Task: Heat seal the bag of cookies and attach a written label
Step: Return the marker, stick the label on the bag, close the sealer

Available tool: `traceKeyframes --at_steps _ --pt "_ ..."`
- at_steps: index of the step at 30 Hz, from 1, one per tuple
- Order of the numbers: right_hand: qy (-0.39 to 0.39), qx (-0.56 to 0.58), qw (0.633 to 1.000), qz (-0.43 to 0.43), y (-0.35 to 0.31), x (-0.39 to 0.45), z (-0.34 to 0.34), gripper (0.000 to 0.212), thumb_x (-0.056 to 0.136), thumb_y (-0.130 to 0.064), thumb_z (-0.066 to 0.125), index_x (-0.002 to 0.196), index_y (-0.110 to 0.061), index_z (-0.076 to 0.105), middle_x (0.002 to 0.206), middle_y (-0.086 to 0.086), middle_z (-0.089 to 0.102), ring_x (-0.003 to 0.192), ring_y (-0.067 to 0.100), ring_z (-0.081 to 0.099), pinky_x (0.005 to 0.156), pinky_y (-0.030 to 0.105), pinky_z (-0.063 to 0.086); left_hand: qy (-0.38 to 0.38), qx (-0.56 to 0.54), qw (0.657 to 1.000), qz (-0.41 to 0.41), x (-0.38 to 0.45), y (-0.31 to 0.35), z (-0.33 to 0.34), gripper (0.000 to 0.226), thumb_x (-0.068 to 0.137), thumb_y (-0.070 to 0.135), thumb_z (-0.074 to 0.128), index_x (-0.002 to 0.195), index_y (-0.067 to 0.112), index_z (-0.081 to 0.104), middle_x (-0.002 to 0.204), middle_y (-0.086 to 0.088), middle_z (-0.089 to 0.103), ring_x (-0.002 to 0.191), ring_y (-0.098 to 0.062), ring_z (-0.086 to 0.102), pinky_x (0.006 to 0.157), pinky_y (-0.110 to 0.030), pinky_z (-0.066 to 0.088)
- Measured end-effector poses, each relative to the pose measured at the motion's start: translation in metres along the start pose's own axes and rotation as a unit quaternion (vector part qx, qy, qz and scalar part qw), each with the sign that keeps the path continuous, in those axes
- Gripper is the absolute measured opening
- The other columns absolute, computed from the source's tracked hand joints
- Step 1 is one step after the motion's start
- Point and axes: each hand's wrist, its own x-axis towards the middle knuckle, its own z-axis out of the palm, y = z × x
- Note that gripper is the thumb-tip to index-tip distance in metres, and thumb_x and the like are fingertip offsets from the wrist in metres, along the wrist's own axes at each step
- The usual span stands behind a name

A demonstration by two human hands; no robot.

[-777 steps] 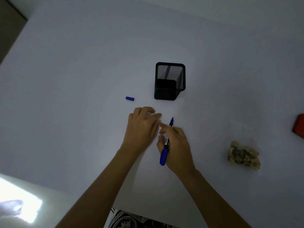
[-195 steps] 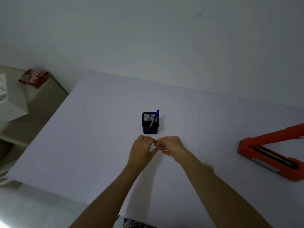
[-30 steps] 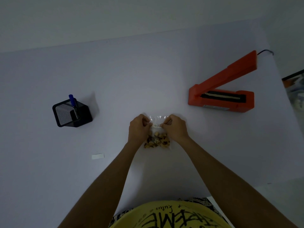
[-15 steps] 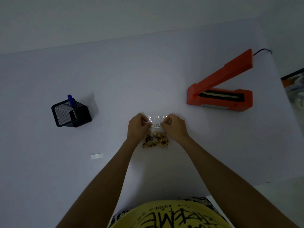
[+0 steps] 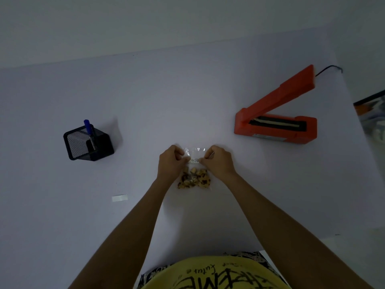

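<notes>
Both hands, left hand and right hand, pinching small white written label flat onto clear plastic cookie bag, likely for adhesion.

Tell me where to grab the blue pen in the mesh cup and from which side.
Pinch the capped top of the blue pen where it sticks out above the rim of the mesh cup, coming from above. The rest of the barrel sits inside the cup's walls, so only that leaning upper end is free to grip.
</notes>
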Motion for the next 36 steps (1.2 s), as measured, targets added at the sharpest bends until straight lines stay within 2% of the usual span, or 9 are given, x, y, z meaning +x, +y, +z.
traceKeyframes --at_steps 7,11,14,17,19,21,24,26,36 --pt "-0.023 -0.009 1.0 0.002 0.001 0.002 -0.002 0.01 0.078 -0.013 0.071 0.08 -0.011 0.061 0.071 -0.005 0.059 0.071 0.015 0.059 0.058 0.021 0.044 0.03 0.008 0.999 -0.016 -0.006 0.002 0.003 0.027 0.075 0.026 0.079 0.09 0.014 0.059 0.078 0.002 0.058 0.072 -0.011 0.055 0.059 -0.013 0.038" --pt "-0.009 -0.01 1.0 -0.006 -0.001 -0.001 0.005 0.03 0.076 -0.03 0.076 0.076 -0.013 0.052 0.067 -0.004 0.055 0.059 0.011 0.051 0.051 0.021 0.037 0.053 0.029 0.998 -0.031 -0.011 -0.001 0.003 0.04 0.072 0.038 0.08 0.095 0.015 0.057 0.088 0.001 0.057 0.076 -0.011 0.054 0.059 -0.017 0.037" --pt "-0.005 -0.02 1.0 -0.003 0.0 0.0 0.007 0.024 0.079 -0.023 0.074 0.077 -0.013 0.053 0.067 -0.004 0.055 0.061 0.012 0.052 0.052 0.022 0.039 0.068 0.064 0.995 -0.023 -0.015 0.001 0.002 0.031 0.078 0.034 0.074 0.095 0.015 0.056 0.091 0.0 0.056 0.08 -0.015 0.056 0.065 -0.023 0.041" --pt "-0.017 -0.022 0.997 -0.069 0.006 -0.008 0.004 0.01 0.086 -0.013 0.062 0.096 -0.014 0.059 0.083 0.003 0.063 0.074 0.018 0.059 0.065 0.029 0.047 0.071 0.153 0.981 0.099 -0.023 -0.001 -0.002 0.019 0.09 0.027 0.059 0.102 0.013 0.061 0.099 -0.004 0.058 0.092 -0.021 0.055 0.069 -0.027 0.045" --pt "0.014 -0.149 0.969 -0.198 0.015 -0.019 0.002 0.026 0.089 -0.019 0.056 0.115 -0.016 0.061 0.108 0.006 0.063 0.099 0.022 0.057 0.082 0.035 0.047 0.054 0.228 0.944 0.232 -0.031 -0.009 -0.003 0.031 0.094 0.033 0.046 0.11 0.014 0.065 0.11 -0.008 0.06 0.101 -0.026 0.054 0.077 -0.037 0.052" --pt "0.047 -0.267 0.918 -0.29 0.024 -0.027 0.001 0.039 0.093 -0.034 0.047 0.129 -0.022 0.056 0.135 0.007 0.054 0.127 0.027 0.044 0.103 0.048 0.038 0.029 0.287 0.91 0.297 -0.04 -0.017 -0.006 0.049 0.097 0.045 0.029 0.118 0.017 0.063 0.124 -0.011 0.059 0.114 -0.03 0.052 0.088 -0.043 0.051" --pt "-0.012 -0.353 0.883 -0.31 0.033 -0.033 0.001 0.052 0.097 -0.055 0.031 0.143 -0.032 0.039 0.16 0.006 0.019 0.147 0.034 0.009 0.114 0.063 0.008 -0.029 0.344 0.895 0.282 -0.048 -0.026 -0.012 0.069 0.096 0.058 0.008 0.132 0.02 0.053 0.141 -0.011 0.048 0.131 -0.03 0.042 0.099 -0.042 0.041" --pt "-0.028 -0.389 0.869 -0.304 0.038 -0.031 0.001 0.057 0.095 -0.063 0.023 0.145 -0.037 0.032 0.162 0.006 0.009 0.148 0.036 -0.002 0.113 0.067 0.003 -0.043 0.353 0.895 0.269 -0.049 -0.031 -0.014 0.07 0.096 0.06 0.008 0.134 0.02 0.05 0.141 -0.01 0.048 0.131 -0.029 0.042 0.099 -0.043 0.042" --pt "-0.026 -0.411 0.872 -0.265 0.041 -0.03 -0.011 0.068 0.092 -0.068 0.009 0.148 -0.034 0.026 0.161 0.012 0.013 0.147 0.038 0.003 0.111 0.068 0.011 -0.033 0.352 0.887 0.297 -0.042 -0.036 -0.02 0.067 0.096 0.058 0.017 0.128 0.014 0.056 0.133 -0.002 0.056 0.129 -0.025 0.046 0.095 -0.039 0.043"
